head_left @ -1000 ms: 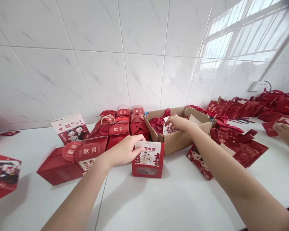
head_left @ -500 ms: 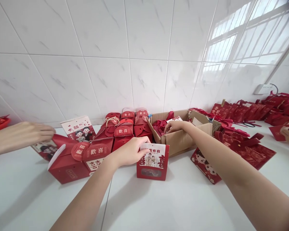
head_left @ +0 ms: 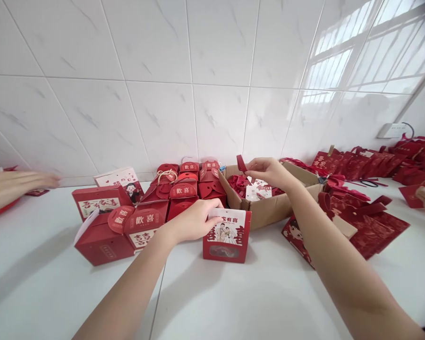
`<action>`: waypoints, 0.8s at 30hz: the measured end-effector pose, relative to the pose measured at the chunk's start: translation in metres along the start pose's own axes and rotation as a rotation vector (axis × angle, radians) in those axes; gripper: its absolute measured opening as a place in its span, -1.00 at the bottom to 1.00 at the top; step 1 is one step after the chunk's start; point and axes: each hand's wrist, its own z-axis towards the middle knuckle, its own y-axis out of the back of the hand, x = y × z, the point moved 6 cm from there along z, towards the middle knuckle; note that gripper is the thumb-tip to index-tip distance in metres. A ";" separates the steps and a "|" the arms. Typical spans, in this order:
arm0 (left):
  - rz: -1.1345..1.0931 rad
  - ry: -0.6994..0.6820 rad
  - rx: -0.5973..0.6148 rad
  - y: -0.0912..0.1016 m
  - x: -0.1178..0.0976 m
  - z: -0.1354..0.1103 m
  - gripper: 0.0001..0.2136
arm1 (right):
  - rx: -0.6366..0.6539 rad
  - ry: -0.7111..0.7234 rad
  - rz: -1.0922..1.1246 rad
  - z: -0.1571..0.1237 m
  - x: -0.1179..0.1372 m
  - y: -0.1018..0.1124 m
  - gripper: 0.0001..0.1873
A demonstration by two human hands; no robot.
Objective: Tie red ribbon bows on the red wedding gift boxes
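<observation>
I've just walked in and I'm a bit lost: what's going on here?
The person's left hand pinches the top of a red-and-white box standing upright on the white table. The right hand holds a red strip over an open cardboard box. Other red boxes stand farther back, toward the wall. Another person's hand shows, blurred, at the far left.

1. Near 6 o'clock from the middle of our view, our left hand (head_left: 198,219) pinches the top of a small red box (head_left: 225,236) standing on the white table (head_left: 212,297).
2. At 3 o'clock, our right hand (head_left: 269,172) holds a red strip (head_left: 241,163) above a brown carton (head_left: 279,211).
3. At 8 o'clock, red boxes (head_left: 147,218) bunch together.
4. Someone else's blurry hand (head_left: 19,186) is at 9 o'clock.
</observation>
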 end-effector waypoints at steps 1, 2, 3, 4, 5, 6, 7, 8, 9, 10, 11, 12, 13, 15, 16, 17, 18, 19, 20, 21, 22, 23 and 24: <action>-0.002 0.001 -0.007 -0.001 0.000 0.000 -0.90 | -0.036 0.061 0.064 -0.011 0.016 0.000 -0.72; -0.003 -0.002 -0.015 -0.001 0.000 0.000 -0.90 | -0.034 0.117 0.097 -0.022 0.031 -0.003 -0.74; 0.002 -0.007 -0.029 -0.002 -0.001 0.000 -0.90 | -0.019 0.175 0.095 -0.032 0.045 -0.008 -0.77; 0.010 -0.014 -0.046 -0.003 -0.002 0.001 -0.89 | 0.020 0.236 0.068 -0.041 0.056 -0.013 -0.82; 0.022 -0.021 -0.063 -0.003 -0.003 0.001 -0.88 | 0.078 0.295 0.027 -0.048 0.066 -0.020 -0.86; 0.035 -0.029 -0.079 -0.004 -0.004 0.001 -0.86 | 0.128 0.341 -0.019 -0.053 0.072 -0.026 -0.90; 0.047 -0.036 -0.091 -0.005 -0.006 0.001 -0.85 | 0.167 0.376 -0.062 -0.056 0.076 -0.031 -0.91; 0.053 -0.041 -0.098 -0.006 -0.008 0.001 -0.85 | 0.191 0.398 -0.097 -0.058 0.077 -0.035 -0.91; 0.051 -0.045 -0.101 -0.007 -0.010 0.001 -0.85 | 0.199 0.406 -0.125 -0.058 0.077 -0.037 -0.90; 0.040 -0.049 -0.101 -0.008 -0.011 0.001 -0.85 | 0.195 0.408 -0.147 -0.056 0.075 -0.038 -0.90; 0.023 -0.048 -0.106 -0.009 -0.013 0.000 -0.85 | 0.192 0.406 -0.166 -0.055 0.074 -0.039 -0.90; 0.000 -0.042 -0.115 -0.009 -0.014 0.000 -0.85 | 0.192 0.404 -0.185 -0.054 0.072 -0.041 -0.89; -0.020 -0.031 -0.126 -0.009 -0.015 -0.001 -0.85 | 0.194 0.401 -0.202 -0.054 0.070 -0.043 -0.88; -0.041 0.007 -0.150 -0.008 -0.015 -0.002 -0.83 | 0.199 0.399 -0.230 -0.055 0.068 -0.046 -0.86; -0.041 0.028 -0.160 -0.008 -0.014 -0.002 -0.83 | 0.203 0.403 -0.238 -0.055 0.067 -0.047 -0.85; -0.033 0.047 -0.167 -0.007 -0.013 -0.002 -0.84 | 0.208 0.408 -0.246 -0.057 0.067 -0.048 -0.83; -0.023 0.063 -0.168 -0.007 -0.012 -0.002 -0.85 | 0.212 0.415 -0.253 -0.058 0.067 -0.049 -0.82; -0.011 0.075 -0.168 -0.008 -0.011 -0.002 -0.86 | 0.213 0.422 -0.262 -0.059 0.066 -0.050 -0.81; 0.000 0.084 -0.167 -0.008 -0.010 -0.002 -0.87 | 0.211 0.430 -0.271 -0.059 0.066 -0.051 -0.80; 0.011 0.088 -0.168 -0.008 -0.009 -0.002 -0.87 | 0.207 0.436 -0.279 -0.060 0.066 -0.051 -0.80; 0.019 0.088 -0.169 -0.008 -0.009 -0.002 -0.87 | 0.202 0.439 -0.288 -0.060 0.065 -0.052 -0.79; 0.024 0.086 -0.170 -0.008 -0.008 -0.002 -0.86 | 0.198 0.440 -0.297 -0.060 0.065 -0.052 -0.79; 0.028 0.084 -0.171 -0.007 -0.008 -0.002 -0.86 | 0.196 0.439 -0.307 -0.060 0.064 -0.053 -0.79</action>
